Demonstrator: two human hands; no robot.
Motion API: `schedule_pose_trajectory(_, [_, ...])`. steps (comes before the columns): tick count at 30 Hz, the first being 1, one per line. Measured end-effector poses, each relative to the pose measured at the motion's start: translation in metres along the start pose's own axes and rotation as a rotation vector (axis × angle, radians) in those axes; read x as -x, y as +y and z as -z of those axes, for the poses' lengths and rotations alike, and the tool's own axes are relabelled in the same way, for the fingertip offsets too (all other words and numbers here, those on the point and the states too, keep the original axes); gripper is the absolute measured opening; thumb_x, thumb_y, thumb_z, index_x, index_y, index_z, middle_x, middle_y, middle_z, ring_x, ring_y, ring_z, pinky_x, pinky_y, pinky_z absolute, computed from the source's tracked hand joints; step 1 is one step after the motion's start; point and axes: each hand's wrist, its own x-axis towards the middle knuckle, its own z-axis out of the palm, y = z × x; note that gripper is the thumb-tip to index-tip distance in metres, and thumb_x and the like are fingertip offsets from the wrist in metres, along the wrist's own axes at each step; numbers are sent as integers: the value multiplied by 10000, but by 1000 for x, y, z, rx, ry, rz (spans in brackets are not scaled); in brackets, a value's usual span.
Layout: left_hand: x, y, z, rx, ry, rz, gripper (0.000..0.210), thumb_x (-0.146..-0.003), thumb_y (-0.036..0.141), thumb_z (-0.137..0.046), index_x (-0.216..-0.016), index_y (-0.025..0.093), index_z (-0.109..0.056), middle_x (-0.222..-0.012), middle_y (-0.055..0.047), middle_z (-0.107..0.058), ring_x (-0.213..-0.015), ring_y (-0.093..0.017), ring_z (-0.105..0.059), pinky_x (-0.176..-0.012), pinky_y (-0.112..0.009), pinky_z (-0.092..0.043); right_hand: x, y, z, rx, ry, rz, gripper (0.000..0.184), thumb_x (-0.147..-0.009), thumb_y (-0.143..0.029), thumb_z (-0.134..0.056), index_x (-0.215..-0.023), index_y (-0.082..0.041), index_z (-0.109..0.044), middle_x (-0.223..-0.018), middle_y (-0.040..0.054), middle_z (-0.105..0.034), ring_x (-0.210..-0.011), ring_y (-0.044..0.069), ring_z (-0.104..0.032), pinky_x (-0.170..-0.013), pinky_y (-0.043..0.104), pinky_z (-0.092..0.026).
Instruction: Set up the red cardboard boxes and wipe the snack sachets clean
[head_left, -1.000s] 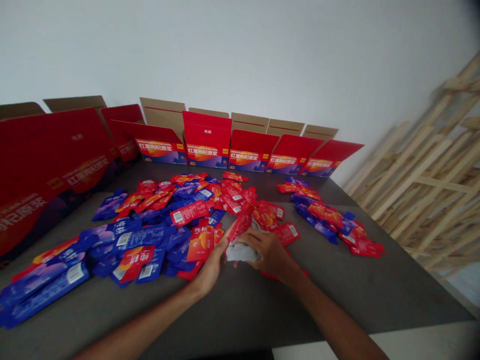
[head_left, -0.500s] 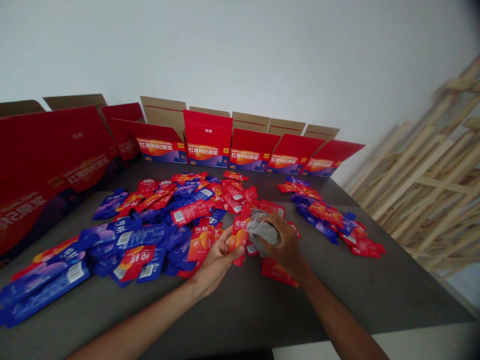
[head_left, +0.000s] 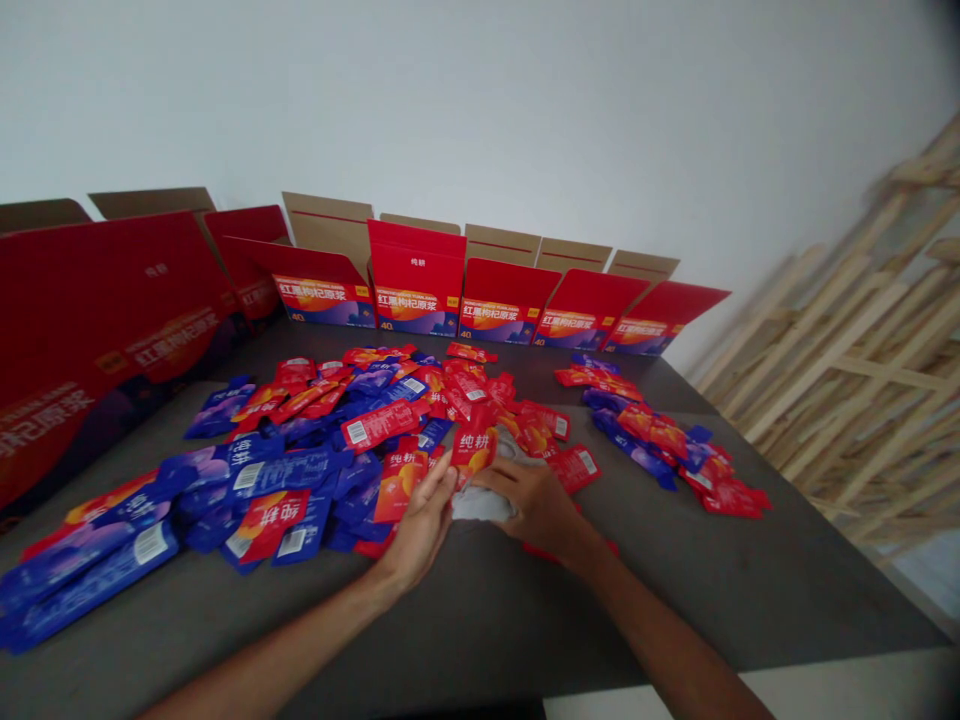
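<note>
In front of me a red pouch with white lettering is held up, its lower end between my hands. My left hand grips it at its left edge, fingers pressed together. My right hand is closed on a grey cloth, which is bunched behind and below the pouch against its lower part. Just beyond lies a heap of red and blue pouches, including a blue pouch and a red barcoded pouch. Beside my right hand lies another red pouch.
Open red cartons stand along the wall, one carton near the middle and a large carton at left. A smaller group of pouches lies right on the dark table. Wooden frames lean beyond the table's right edge.
My right hand and the cloth have moved left and down, from the pouch's upper right to its lower part. The pouch has shifted slightly left and up in my left hand.
</note>
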Motion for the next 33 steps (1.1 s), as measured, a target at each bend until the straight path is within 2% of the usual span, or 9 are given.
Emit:
schedule_pose_trajectory(3, [0,3,-2,30,-46,-28,623,-875,438,-798,-1443,244,-633,-1446,-105,-686,-1414,-296,-579,-1211,-450,-410,-1,-4,0,8,-100,45,463,-812,-244,-835,-1255,-267,-704,-1126,43,-757,-895,222,-744,-689,289,-560])
schedule_pose_trajectory(5, [1,5,-1,-9,-60,-21,578,-873,448,-797,-1404,258,-670,-1452,-98,-683,-1443,-305,-549,-1229,-461,-382,-1,-5,0,17,-76,17,474,-805,-226,-832,-1259,-263,-703,-1150,51,-758,-907,225,-747,-696,288,-565])
schedule_pose_trajectory(10, [4,-1,2,-116,-94,29,534,-861,519,-794,-1344,305,-720,-1534,-60,-615,-1547,-315,-402,-1302,-502,-212,2,3,3,8,186,-128,448,-795,-125,-783,-1217,-245,-692,-1160,76,-754,-982,255,-747,-790,330,-598])
schedule_pose_trajectory(15, [7,-8,3,-64,-235,19,586,-875,514,-787,-1398,272,-685,-1508,-92,-637,-1502,-311,-475,-1274,-463,-312,3,9,7,-35,340,-200,422,-811,-108,-754,-1200,-249,-671,-1173,83,-742,-1052,265,-735,-809,335,-601])
schedule_pose_trajectory(20, [4,-3,2,-26,-123,9,587,-882,499,-781,-1409,266,-666,-1446,-93,-688,-1443,-309,-546,-1273,-492,-308,0,1,1,-44,126,-54,446,-790,-155,-795,-1212,-249,-685,-1128,61,-753,-955,237,-746,-749,307,-585])
schedule_pose_trajectory(23, [2,2,0,55,-120,-24,661,-868,470,-797,-1460,243,-610,-1373,-105,-732,-1378,-309,-606,-1218,-478,-400,-1,-4,-3,-23,-36,19,485,-789,-214,-828,-1251,-268,-690,-1155,48,-752,-922,220,-746,-703,283,-566])
schedule_pose_trajectory(25, [1,3,0,64,-125,-36,666,-870,462,-793,-1468,242,-599,-1371,-103,-731,-1368,-307,-614,-1202,-465,-419,-1,-5,-4,-17,-59,20,486,-799,-219,-824,-1263,-274,-688,-1173,46,-751,-930,211,-745,-709,271,-561])
schedule_pose_trajectory(29, [2,-1,3,-43,-101,14,576,-891,503,-768,-1410,282,-654,-1456,-77,-680,-1443,-293,-544,-1257,-460,-322,1,0,0,-29,127,-60,450,-792,-156,-799,-1221,-236,-686,-1155,76,-753,-960,234,-746,-769,307,-587])
schedule_pose_trajectory(33, [7,-5,3,-37,-181,48,584,-853,506,-811,-1377,285,-679,-1497,-61,-651,-1503,-280,-473,-1269,-425,-304,4,10,6,-62,323,-171,399,-832,-155,-774,-1203,-248,-661,-1166,85,-742,-1067,269,-729,-842,354,-602])
